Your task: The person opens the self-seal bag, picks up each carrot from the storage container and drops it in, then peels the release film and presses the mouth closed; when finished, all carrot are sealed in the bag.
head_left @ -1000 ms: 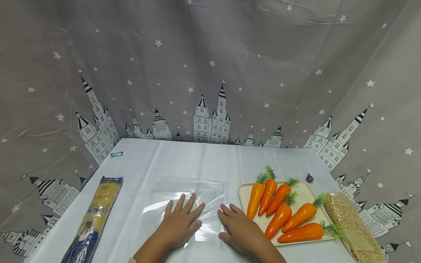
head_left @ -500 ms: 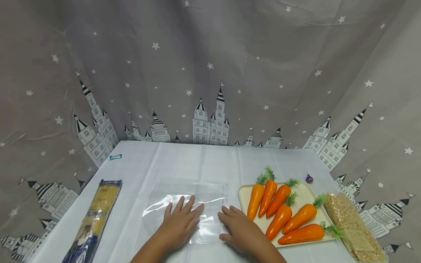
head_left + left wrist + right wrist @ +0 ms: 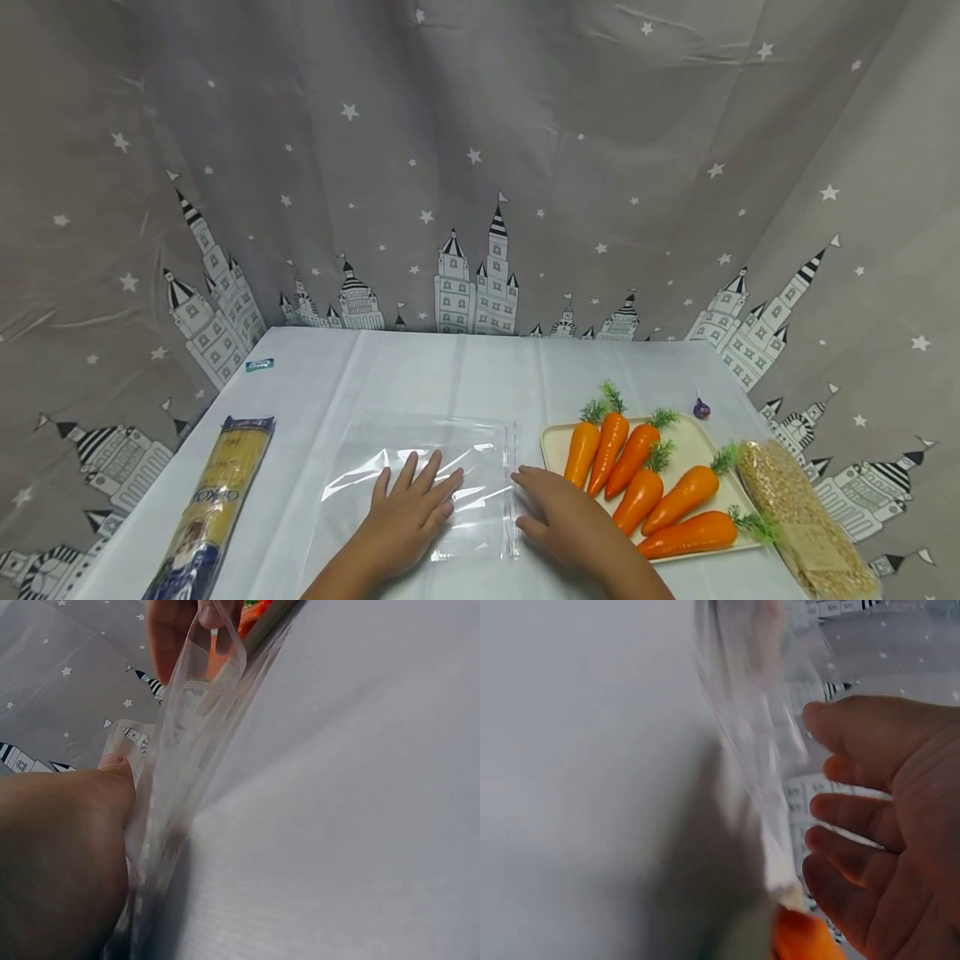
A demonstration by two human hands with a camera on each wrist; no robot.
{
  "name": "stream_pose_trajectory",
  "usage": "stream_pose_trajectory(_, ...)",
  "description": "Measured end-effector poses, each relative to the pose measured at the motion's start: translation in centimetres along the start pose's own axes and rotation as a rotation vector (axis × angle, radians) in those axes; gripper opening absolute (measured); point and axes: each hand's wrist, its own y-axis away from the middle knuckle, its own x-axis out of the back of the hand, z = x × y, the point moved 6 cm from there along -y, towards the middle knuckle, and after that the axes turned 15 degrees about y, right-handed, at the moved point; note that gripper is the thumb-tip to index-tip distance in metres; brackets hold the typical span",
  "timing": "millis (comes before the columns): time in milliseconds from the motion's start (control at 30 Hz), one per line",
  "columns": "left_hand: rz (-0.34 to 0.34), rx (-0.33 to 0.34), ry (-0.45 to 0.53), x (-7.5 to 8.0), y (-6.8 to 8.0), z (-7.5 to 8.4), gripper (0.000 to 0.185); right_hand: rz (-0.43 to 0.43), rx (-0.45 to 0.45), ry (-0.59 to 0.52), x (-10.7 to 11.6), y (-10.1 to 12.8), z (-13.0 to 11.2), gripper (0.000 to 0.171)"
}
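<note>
Two hands lie on a clear zip bag (image 3: 435, 479) that rests flat on the white-covered desk (image 3: 450, 375), near its front edge; the left hand (image 3: 408, 517) presses the middle of the bag with its fingers straight and spread, palm down; the right hand (image 3: 562, 521) sits at the bag's right edge, by the seal strip, fingers loosely extended and together, and whether its thumb pinches the plastic is hard to tell from the head view; in the right wrist view the fingers (image 3: 855, 784) look relaxed beside the raised film rather than closed on it; in the left wrist view the bag's edge (image 3: 202, 727) stands lifted off the desk by the left thumb; just right of the bag a cream tray (image 3: 693, 442) holds six orange toy carrots (image 3: 645, 492) with green tops; a packet of soybeans (image 3: 795, 517) lies against the tray's right side; a small purple object (image 3: 702, 408) sits behind the tray; a long packet of spaghetti (image 3: 217, 500) lies well apart at the desk's left edge; a grey curtain (image 3: 480, 167) printed with stars and castles hangs behind.
</note>
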Motion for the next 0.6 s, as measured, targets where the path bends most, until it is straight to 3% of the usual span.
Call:
stream_pose_trajectory(233,-0.005,-0.002,-0.003,-0.1,-0.2,0.1,0.052,0.016,-0.126,-0.050,2.6,1.3,3.2,0.050)
stream_pose_trajectory(333,-0.003,-0.006,-0.012,-0.1,-0.3,0.1,0.052,0.061,-0.167,-0.068,3.7,2.0,4.7,0.049)
stream_pose_trajectory(600,-0.014,0.002,0.004,-0.1,-0.2,0.0,0.052,0.110,-0.268,-0.040,5.9,4.3,8.3,0.052)
